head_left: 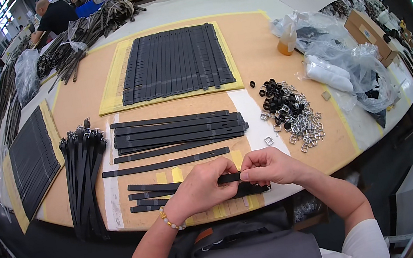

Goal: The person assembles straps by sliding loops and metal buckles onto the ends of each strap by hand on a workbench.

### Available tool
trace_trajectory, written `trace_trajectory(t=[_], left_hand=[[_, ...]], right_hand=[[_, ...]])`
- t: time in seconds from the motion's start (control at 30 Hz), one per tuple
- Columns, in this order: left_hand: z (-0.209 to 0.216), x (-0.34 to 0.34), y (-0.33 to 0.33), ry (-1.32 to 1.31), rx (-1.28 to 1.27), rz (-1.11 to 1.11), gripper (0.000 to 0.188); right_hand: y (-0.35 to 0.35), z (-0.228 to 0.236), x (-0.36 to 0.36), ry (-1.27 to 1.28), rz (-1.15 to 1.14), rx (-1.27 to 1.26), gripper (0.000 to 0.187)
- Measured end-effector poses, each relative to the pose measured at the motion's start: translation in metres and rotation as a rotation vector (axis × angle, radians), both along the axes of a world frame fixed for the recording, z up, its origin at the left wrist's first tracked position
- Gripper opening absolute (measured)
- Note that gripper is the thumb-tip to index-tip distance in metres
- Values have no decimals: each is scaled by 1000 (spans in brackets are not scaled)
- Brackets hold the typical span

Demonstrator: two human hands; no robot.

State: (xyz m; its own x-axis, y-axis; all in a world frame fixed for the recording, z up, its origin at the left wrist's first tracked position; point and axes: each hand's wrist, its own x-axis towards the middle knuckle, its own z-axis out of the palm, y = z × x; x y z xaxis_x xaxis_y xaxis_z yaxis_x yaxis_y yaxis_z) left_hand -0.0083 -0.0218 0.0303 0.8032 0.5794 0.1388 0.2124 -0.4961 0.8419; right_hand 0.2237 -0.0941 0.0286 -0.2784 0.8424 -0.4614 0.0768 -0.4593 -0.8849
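Observation:
Close to the table's front edge, both my hands are closed on one black belt strap [229, 178]. My left hand [205, 184], with a bead bracelet at its wrist, grips the strap. Just to its right, my right hand [272, 166] pinches the strap's end between thumb and fingers. Whether a small part is also in that pinch, I cannot make out. Several loose straps [144, 195] lie under and left of my left hand. Farther up, a single strap [166, 163] lies crosswise below a stack of black straps [174, 131].
Silver buckles [311, 126] and black loops [277, 93] are heaped on the right. A bundle of buckled belts [82, 175] lies left. Strap-covered boards [174, 61] stand at the back and far left. A bottle of amber liquid [287, 40] is beside plastic bags [350, 65].

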Motion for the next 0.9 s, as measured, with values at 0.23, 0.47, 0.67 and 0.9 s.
trace_trajectory(t=[0.23, 0.47, 0.67, 0.9], left_hand=[[1, 1, -1, 8, 5, -2, 23], [0, 0, -1, -14, 63, -8, 23], [-1, -3, -5, -36, 50, -29, 27], [26, -13, -14, 23, -78, -35, 28]], right_hand=[[0, 1, -1, -11, -8, -2, 25], [1, -2, -3, -21, 1, 29, 26], [0, -5, -12, -106, 52, 224, 23], [-8, -7, -17, 34, 89, 287, 14]])
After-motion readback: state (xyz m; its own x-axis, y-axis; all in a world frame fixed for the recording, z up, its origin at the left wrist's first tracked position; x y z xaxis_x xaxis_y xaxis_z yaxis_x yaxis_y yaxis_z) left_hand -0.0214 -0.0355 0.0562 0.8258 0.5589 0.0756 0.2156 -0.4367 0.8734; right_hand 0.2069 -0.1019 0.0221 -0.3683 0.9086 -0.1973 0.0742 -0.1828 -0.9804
